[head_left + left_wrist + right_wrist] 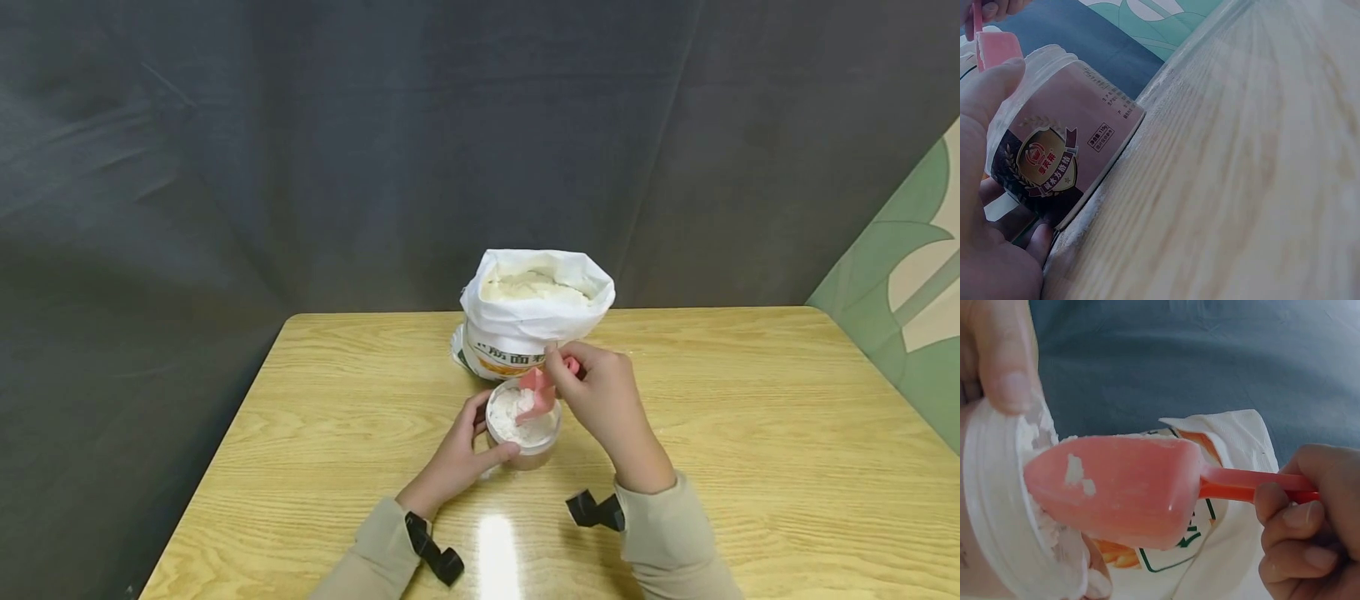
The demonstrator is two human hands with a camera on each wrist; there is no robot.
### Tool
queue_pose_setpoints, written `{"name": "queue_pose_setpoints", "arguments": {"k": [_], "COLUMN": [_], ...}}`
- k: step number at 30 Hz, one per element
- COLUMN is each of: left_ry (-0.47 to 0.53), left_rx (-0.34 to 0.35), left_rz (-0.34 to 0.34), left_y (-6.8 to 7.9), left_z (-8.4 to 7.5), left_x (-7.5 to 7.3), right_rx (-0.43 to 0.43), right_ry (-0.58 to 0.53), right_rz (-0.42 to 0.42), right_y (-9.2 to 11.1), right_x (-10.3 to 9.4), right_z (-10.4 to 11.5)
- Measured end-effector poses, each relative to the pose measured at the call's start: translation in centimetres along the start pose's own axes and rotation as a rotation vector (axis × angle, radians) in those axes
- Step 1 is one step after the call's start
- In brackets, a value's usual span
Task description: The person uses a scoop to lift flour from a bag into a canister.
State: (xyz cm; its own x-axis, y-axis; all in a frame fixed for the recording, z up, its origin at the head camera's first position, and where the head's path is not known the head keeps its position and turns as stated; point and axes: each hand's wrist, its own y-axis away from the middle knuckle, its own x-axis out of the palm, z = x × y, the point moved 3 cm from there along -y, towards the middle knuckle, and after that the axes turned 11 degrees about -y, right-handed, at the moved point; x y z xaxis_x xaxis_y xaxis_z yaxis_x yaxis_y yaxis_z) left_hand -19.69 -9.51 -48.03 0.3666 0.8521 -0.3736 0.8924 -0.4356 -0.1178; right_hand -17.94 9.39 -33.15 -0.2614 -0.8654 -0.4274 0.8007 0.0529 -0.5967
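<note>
My right hand point(600, 387) grips the handle of a pink scoop point(1116, 487), whose tip dips into the mouth of a clear plastic jar point(528, 458). White flour point(510, 412) fills much of the jar, and some clings to the scoop. With fingers and thumb curled round the jar's side, my left hand point(457, 454) holds it on the table. A dark and pink printed label point(1047, 162) shows on the jar in the left wrist view. Right behind the jar stands a white flour bag point(532, 321), its top open and pale flour visible inside.
The wooden table point(337, 433) extends to both sides of the jar. A dark cloth point(450, 150) hangs behind its far edge, and a green leaf-patterned panel point(900, 275) is at the right. Spilled flour dusts the table by the jar's base.
</note>
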Motion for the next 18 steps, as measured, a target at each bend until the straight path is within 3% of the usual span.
{"name": "queue_pose_setpoints", "arguments": {"k": [7,18], "left_ry": [0.005,0.000], "left_rx": [0.003,-0.023], "left_rz": [0.008,0.006], "left_y": [0.01,0.09], "left_z": [-0.34,-0.41], "left_x": [0.01,-0.02], "right_rx": [-0.080,-0.173], "right_ry": [0.072,0.061], "right_rz": [0.034,0.016], "right_y": [0.13,0.15], "right_x": [-0.37,-0.91], "right_z": [0.39,0.96]}}
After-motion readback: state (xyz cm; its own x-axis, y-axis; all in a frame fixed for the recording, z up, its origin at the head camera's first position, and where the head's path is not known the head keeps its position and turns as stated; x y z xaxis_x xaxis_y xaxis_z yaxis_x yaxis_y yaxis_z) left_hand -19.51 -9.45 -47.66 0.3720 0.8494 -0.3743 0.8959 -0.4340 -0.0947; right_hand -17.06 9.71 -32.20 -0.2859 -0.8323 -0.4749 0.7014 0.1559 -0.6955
